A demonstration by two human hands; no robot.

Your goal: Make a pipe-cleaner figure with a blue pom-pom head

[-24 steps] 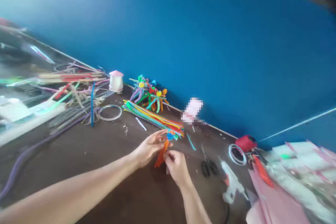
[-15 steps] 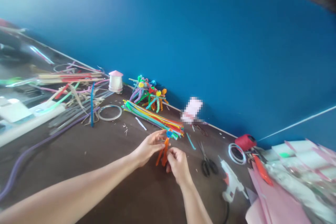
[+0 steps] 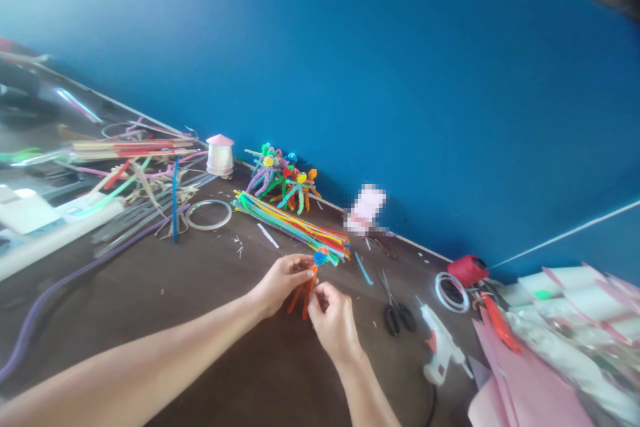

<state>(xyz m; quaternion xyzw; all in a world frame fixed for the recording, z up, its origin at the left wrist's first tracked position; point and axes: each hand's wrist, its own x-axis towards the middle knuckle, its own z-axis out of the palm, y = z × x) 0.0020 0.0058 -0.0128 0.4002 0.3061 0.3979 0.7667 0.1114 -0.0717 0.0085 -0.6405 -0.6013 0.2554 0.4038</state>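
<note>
Between my hands is a small pipe cleaner figure (image 3: 309, 292) with a blue head and orange legs hanging down. My left hand (image 3: 283, 283) pinches it just under the blue head, thumb and fingers closed. My right hand (image 3: 333, 317) has its thumb and fingertips closed on one of the orange legs from the right. A bundle of coloured pipe cleaners (image 3: 285, 220) lies just behind my hands. Past the bundle, several finished-looking pipe cleaner figures (image 3: 287, 177) in mixed colours are heaped against the wall.
To the right lie black-handled scissors (image 3: 397, 313), a white glue gun (image 3: 443, 343), a red thread spool (image 3: 467, 271) and pink paper (image 3: 530, 373). A clear ring (image 3: 209, 215), a pink-topped white container (image 3: 220, 157) and loose strips (image 3: 145, 203) are on the left. A blue wall (image 3: 350, 67) bounds the table.
The figure has turned slightly and shifted a little left, with its legs swung leftward. My right hand has moved slightly left and its grip on the leg has changed.
</note>
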